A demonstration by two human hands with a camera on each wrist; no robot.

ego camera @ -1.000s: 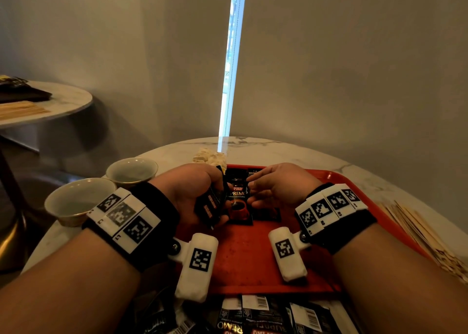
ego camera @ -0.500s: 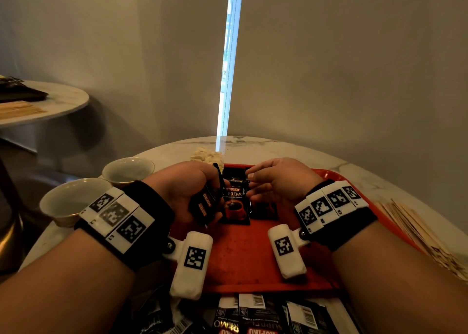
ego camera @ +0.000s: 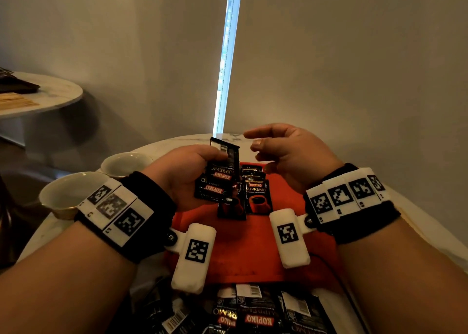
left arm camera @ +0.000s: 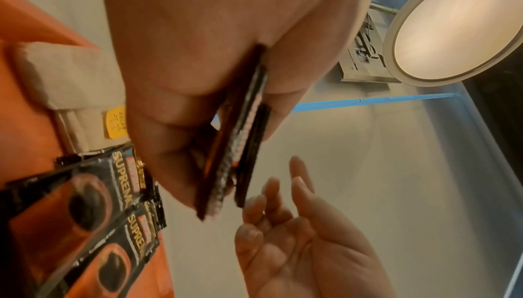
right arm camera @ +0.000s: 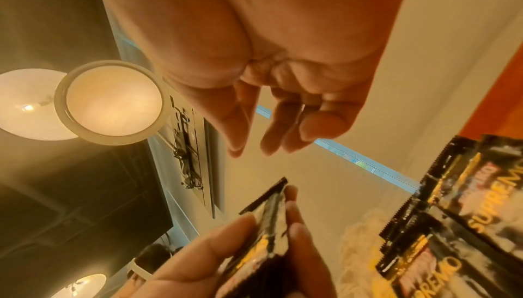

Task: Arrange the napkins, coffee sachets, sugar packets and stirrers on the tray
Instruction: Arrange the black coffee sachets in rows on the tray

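Sachets (ego camera: 219, 181) sit fanned in the left hand (ego camera: 182, 179), seemingly feeding the empty, slack-fingered right hand (ego camera: 286, 154) at 3 o'clock.

The napkins (left arm camera: 70, 83) are partly hidden behind the left hand (left arm camera: 198, 56); loose sachets (ego camera: 255, 313) are cut off by the head view's lower edge.

Black wristbands (ego camera: 149, 214), seemingly fabric, white tags
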